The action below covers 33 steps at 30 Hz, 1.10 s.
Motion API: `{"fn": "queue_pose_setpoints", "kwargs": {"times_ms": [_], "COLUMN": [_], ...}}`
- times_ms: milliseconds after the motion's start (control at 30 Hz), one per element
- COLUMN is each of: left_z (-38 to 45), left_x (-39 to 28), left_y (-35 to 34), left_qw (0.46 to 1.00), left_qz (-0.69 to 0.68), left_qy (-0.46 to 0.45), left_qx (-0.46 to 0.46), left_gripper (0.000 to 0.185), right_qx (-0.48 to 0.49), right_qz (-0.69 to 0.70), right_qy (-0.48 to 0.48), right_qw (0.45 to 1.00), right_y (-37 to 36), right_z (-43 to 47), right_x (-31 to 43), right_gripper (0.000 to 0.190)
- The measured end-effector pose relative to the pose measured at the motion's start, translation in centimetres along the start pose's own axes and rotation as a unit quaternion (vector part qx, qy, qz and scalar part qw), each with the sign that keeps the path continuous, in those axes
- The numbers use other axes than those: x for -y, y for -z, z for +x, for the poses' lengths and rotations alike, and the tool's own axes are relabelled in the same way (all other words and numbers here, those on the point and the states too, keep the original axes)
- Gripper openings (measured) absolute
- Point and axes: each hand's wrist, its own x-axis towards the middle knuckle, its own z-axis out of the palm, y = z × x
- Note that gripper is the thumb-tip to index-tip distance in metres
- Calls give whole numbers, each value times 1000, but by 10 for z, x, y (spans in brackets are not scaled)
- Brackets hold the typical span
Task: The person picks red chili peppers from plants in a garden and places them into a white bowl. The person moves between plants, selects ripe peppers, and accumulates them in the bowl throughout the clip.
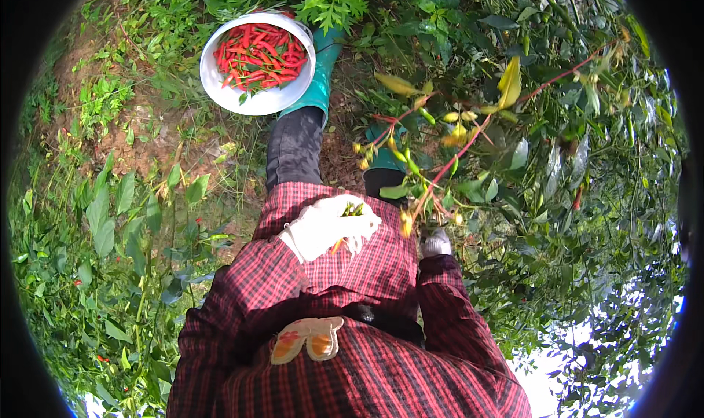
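My left hand [324,228], in a bright white glove, is held in front of the plaid apron-like garment at lap height. It is curled around a few chili peppers [352,210]; green stems show at the top, and an orange-red tip pokes out below. My right hand [436,243], also gloved, reaches into the edge of the pepper plants [528,220] on the right. Foliage and shade obscure its fingers, so its grip is unclear. Ahead on the left, a white bucket [300,91] holds many red chili peppers [258,55] with some green leaves among them.
A reddish stem [459,157] with yellow buds and leaves crosses close before my right hand. Green rubber boots [324,77] stand on the weedy ground, one against the bucket. More leafy plants [104,220] grow on the left, beside bare reddish soil [148,126].
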Motion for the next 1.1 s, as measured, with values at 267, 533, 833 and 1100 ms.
{"fn": "queue_pose_setpoints", "kwargs": {"times_ms": [267, 533, 833, 1100], "left_z": [0, 2, 5, -4], "left_x": [-12, 2, 24, 26], "left_y": [-19, -27, -23, -12], "left_qw": [996, 987, 981, 994], "left_qz": [68, 5, -49, 23], "left_qy": [3, 20, -6, 52], "left_qx": [-51, -157, -185, -96], "left_gripper": [28, 30, 14, 26], "right_qx": [58, 288, 240, 210], "right_qz": [53, 146, 80, -52], "right_qy": [35, -145, -27, -27], "right_qw": [996, 935, 967, 976], "right_y": [-2, -106, -120, -112], "right_z": [-7, -31, -46, -46], "right_x": [29, -35, -60, -63], "right_gripper": [27, 31, 43, 44]}}
